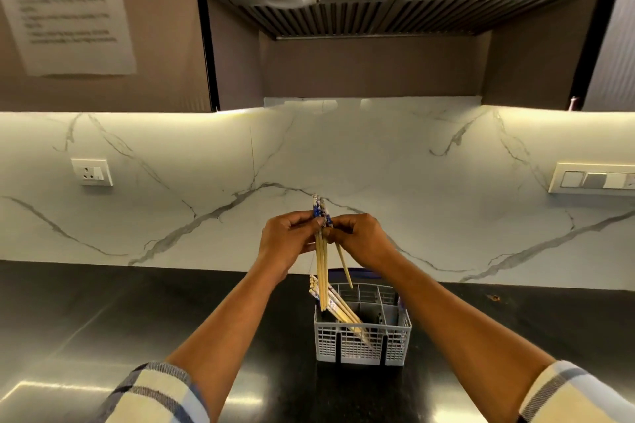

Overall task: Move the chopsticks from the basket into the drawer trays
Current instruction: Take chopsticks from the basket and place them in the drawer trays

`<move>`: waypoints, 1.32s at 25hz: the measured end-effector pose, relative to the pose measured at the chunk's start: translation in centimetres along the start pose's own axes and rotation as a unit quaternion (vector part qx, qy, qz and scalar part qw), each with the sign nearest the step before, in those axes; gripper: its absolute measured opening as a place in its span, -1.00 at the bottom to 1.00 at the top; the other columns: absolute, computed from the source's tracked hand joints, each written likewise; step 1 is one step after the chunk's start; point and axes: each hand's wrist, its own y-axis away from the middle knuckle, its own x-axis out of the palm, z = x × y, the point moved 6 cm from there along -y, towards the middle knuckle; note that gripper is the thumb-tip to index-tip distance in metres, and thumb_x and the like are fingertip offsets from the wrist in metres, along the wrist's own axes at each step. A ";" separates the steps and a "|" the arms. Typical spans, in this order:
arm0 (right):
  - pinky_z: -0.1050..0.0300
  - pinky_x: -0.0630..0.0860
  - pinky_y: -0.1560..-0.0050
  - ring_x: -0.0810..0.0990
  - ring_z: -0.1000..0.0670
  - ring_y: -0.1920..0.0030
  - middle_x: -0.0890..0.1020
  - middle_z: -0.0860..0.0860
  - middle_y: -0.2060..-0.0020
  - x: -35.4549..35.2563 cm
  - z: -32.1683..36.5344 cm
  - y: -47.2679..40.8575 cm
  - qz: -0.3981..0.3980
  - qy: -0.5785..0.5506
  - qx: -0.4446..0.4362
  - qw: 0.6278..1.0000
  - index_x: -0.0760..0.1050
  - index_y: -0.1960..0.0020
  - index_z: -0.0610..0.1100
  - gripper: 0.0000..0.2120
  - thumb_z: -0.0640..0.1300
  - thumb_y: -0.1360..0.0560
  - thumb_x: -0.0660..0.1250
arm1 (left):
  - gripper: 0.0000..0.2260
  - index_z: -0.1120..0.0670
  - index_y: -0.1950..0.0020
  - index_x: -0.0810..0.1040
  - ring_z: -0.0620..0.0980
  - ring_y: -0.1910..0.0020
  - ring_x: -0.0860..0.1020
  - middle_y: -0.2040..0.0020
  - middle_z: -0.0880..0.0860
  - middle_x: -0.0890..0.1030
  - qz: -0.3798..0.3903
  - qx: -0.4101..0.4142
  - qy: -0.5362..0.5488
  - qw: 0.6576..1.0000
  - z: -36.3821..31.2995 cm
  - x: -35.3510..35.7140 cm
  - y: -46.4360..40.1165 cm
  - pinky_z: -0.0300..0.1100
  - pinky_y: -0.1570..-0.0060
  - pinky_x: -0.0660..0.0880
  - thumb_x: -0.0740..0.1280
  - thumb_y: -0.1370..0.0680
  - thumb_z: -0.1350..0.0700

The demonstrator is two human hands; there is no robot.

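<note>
A grey plastic cutlery basket (pixel 395 343) stands on the black counter, with several wooden chopsticks (pixel 340 311) leaning to the left inside it. Above the basket, my left hand (pixel 288 239) and my right hand (pixel 362 237) meet around a small bundle of chopsticks (pixel 322 271) with blue-and-white patterned tops. The bundle hangs nearly upright, its tips just over the basket. One chopstick (pixel 344 266) slants away to the right under my right hand. No drawer or tray is in view.
The glossy black counter (pixel 137 319) runs left and right of the basket. Behind it rises a white marble backsplash (pixel 429 216) with a socket (pixel 91 172) at left and a switch plate (pixel 592 178) at right. A range hood (pixel 378 7) hangs overhead.
</note>
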 end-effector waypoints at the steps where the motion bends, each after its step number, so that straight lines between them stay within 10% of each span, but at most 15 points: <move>1: -0.01 0.61 -0.08 0.67 -0.05 0.10 0.72 -0.06 0.13 -0.5 0.6 0.1 0.010 -0.004 -0.008 1.000 0.68 -0.03 -0.12 -0.84 -0.10 -0.57 0.35 | -0.80 0.12 -0.15 0.67 0.04 0.11 0.73 0.05 0.10 0.73 0.008 -0.005 0.004 1.000 -0.8 0.0 0.4 -0.07 0.07 0.67 0.43 -0.53 0.18; 13: -0.03 0.62 -0.12 0.71 -0.15 0.04 0.72 -0.19 0.10 -1.5 3.0 6.1 0.118 -0.246 0.076 0.959 0.67 -0.01 -0.24 -0.85 -0.18 -0.54 0.38 | -0.81 0.14 -0.10 0.67 0.17 0.08 0.72 0.04 0.15 0.73 0.079 -0.099 0.028 0.992 -3.2 0.5 5.9 0.11 0.02 0.65 0.46 -0.49 0.22; 33: 0.05 0.64 0.05 0.72 -0.13 0.04 0.72 -0.20 0.08 4.0 3.9 23.3 0.036 -0.259 0.287 0.921 0.63 -0.06 -0.29 -0.79 -0.20 -0.48 0.44 | -0.86 0.11 -0.07 0.63 0.12 0.08 0.72 0.03 0.13 0.73 0.153 -0.177 0.046 0.971 2.5 -8.2 18.9 0.01 0.09 0.67 0.42 -0.53 0.19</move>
